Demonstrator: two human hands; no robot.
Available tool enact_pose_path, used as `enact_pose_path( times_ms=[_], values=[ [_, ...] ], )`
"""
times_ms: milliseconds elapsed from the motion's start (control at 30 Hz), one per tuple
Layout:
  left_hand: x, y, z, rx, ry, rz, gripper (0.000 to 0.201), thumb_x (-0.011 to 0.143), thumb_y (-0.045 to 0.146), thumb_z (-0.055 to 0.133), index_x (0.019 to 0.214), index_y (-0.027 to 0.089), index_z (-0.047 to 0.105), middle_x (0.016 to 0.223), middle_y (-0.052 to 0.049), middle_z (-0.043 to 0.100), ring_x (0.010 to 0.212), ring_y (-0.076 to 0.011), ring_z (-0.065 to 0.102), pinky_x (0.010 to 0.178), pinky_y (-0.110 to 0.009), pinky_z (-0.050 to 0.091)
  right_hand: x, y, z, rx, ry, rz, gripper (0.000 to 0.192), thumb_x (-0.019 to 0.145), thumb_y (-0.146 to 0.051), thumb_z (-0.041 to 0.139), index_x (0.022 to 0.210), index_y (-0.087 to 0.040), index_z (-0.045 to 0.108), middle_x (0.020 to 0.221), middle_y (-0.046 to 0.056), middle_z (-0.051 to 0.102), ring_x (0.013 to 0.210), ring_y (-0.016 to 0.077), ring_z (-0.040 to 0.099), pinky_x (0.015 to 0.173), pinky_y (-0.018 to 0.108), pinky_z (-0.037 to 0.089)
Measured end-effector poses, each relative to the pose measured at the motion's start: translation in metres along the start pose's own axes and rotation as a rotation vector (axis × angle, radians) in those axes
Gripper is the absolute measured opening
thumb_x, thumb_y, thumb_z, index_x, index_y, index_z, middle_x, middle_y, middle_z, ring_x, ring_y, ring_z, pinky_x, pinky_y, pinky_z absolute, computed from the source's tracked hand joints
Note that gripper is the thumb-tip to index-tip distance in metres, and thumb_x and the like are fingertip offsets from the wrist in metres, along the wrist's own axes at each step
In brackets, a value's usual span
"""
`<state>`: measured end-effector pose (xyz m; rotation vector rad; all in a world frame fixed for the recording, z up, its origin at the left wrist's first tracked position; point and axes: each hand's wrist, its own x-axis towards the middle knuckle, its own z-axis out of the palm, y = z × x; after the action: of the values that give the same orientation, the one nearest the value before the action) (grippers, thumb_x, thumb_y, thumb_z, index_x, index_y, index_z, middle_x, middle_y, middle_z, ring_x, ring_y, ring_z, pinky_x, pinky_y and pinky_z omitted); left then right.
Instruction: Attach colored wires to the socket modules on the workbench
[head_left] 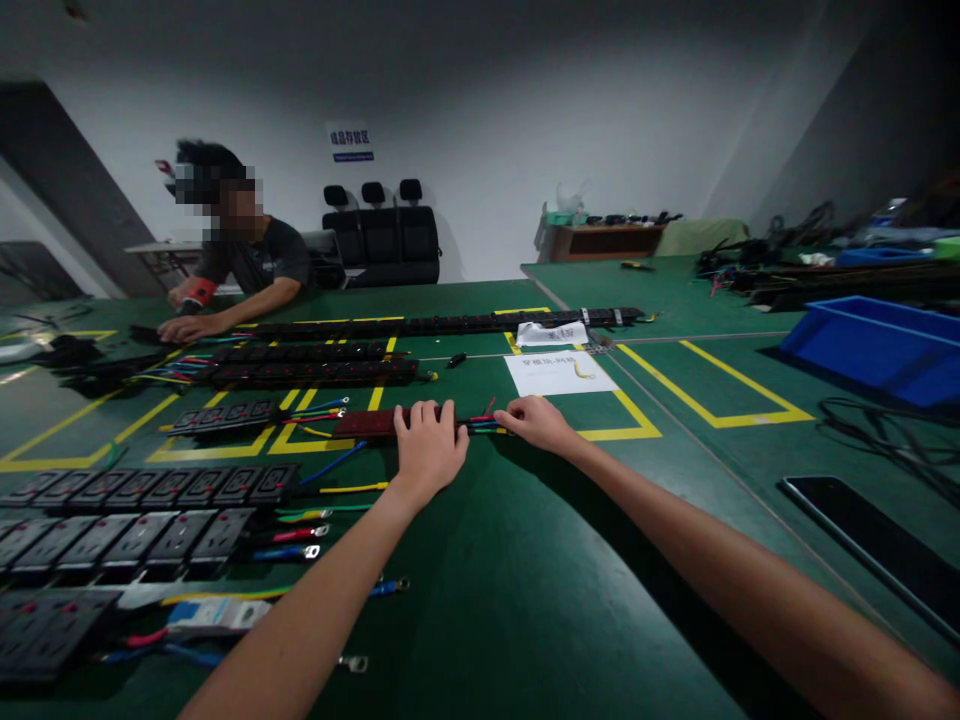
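Note:
My left hand (433,445) lies over the right part of a dark red strip (367,424), its fingers bent across the top; the thumb is hidden. Wires (480,424) in red, blue and green run out of the strip's right end. My right hand (536,423) is closed with thumb and forefinger at the far ends of these wires. More coloured wires with ring terminals (343,401) stick out near the strip's left end. Just left of it lies a short black socket strip (225,415).
Several black socket strips (135,540) with lugged wires fill the near left. Longer strips (315,370) lie further back, by a white paper sign (559,372). A blue bin (877,350), black cables and a phone (877,540) are at right. A co-worker (255,250) handles a red tool across the table.

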<state>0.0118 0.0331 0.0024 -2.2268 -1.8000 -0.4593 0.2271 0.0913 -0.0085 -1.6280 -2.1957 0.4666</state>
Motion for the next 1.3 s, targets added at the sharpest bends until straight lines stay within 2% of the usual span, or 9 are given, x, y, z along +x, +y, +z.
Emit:
enact_pose_path(
  times_ms=[300, 467, 867, 1067, 1300],
  values=[
    [0.0, 0.001, -0.001, -0.016, -0.009, 0.002, 0.048, 0.101, 0.042, 0.042, 0.138, 0.017, 0.06, 0.132, -0.019, 0.065, 0.128, -0.0376, 0.055, 0.116, -0.068, 0.032, -0.001, 0.001, -0.001, -0.039, -0.018, -0.016, 0.047, 0.099, -0.05, 0.049, 0.069, -0.018, 0.066, 0.063, 0.002, 0.061, 0.058, 0.0135, 0.048, 0.055, 0.028, 0.022],
    [0.0, 0.0, -0.002, -0.012, -0.011, 0.007, 0.048, 0.101, 0.041, 0.042, 0.139, 0.016, 0.06, 0.133, -0.02, 0.065, 0.128, -0.0371, 0.055, 0.116, -0.068, 0.033, -0.004, 0.0, 0.004, -0.138, 0.038, -0.073, 0.051, 0.103, -0.048, 0.044, 0.065, -0.02, 0.065, 0.066, 0.003, 0.063, 0.059, 0.0141, 0.047, 0.056, 0.029, 0.021],
    [0.0, 0.001, -0.006, -0.012, -0.029, 0.006, 0.048, 0.102, 0.041, 0.043, 0.139, 0.016, 0.06, 0.133, -0.019, 0.065, 0.128, -0.0371, 0.055, 0.116, -0.067, 0.033, -0.009, -0.009, 0.003, -0.251, 0.051, -0.081, 0.05, 0.105, -0.041, 0.041, 0.073, -0.02, 0.072, 0.074, 0.006, 0.072, 0.063, 0.0154, 0.057, 0.058, 0.03, 0.022],
    [-0.001, 0.002, 0.0, 0.008, 0.014, -0.003, 0.046, 0.101, 0.041, 0.046, 0.137, 0.017, 0.061, 0.131, -0.018, 0.065, 0.127, -0.0361, 0.055, 0.117, -0.067, 0.031, -0.008, -0.008, 0.004, -0.265, 0.055, -0.089, 0.05, 0.105, -0.04, 0.041, 0.072, -0.02, 0.071, 0.072, 0.005, 0.071, 0.062, 0.015, 0.056, 0.057, 0.03, 0.021],
    [0.001, 0.002, -0.004, -0.002, -0.017, -0.002, 0.046, 0.101, 0.041, 0.045, 0.137, 0.016, 0.061, 0.132, -0.019, 0.065, 0.127, -0.0366, 0.055, 0.116, -0.067, 0.033, -0.008, -0.007, 0.005, -0.247, 0.063, -0.082, 0.049, 0.105, -0.04, 0.041, 0.072, -0.019, 0.072, 0.071, 0.006, 0.071, 0.061, 0.0155, 0.056, 0.057, 0.03, 0.022]
  ],
)
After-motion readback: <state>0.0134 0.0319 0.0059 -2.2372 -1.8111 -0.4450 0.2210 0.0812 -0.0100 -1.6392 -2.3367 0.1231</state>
